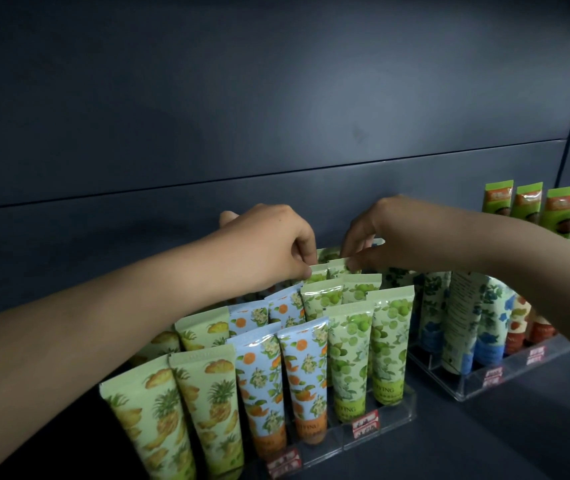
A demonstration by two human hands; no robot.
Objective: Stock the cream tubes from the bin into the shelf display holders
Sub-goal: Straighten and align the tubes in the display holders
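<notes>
The clear holder (392, 422) at 6 o'clock carries rows of pineapple, orange and lime tubes (306, 375). At its far edge, the left hand (269, 244) and right hand (390, 233) each have fingers pinched on the back-row lime tubes (337, 266).

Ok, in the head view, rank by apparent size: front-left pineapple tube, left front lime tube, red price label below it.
1. pineapple tube, largest, but nearest the camera
2. lime tube
3. red price label, clearly smallest

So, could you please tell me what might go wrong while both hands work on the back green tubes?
Left hand and right hand pinch the back green tubes, packed tight: pressing could tilt neighbours. The left forearm passes close by the pineapple tubes and might knock them forward.
</notes>
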